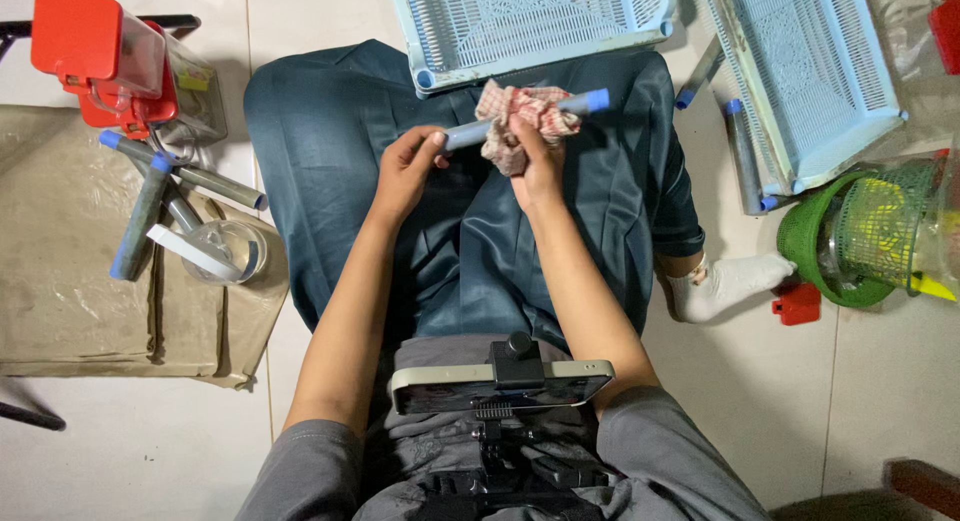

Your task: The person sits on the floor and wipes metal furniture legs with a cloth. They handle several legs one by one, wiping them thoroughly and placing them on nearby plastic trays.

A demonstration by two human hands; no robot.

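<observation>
Left hand (405, 166) clamped on one end of grey plastic tube with blue cap (530, 116), over the lap; right hand (535, 161) wrapping red-checked cloth (520, 121) around it. Mid-wipe, seemingly; next probably calls for sliding cloth toward capped end.

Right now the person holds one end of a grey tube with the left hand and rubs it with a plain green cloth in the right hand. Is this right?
Not quite: the cloth is red and white checked, not plain green. The rest holds: the left hand grips one end of the grey tube and the right hand holds the cloth around it. The head view shows this.
</observation>
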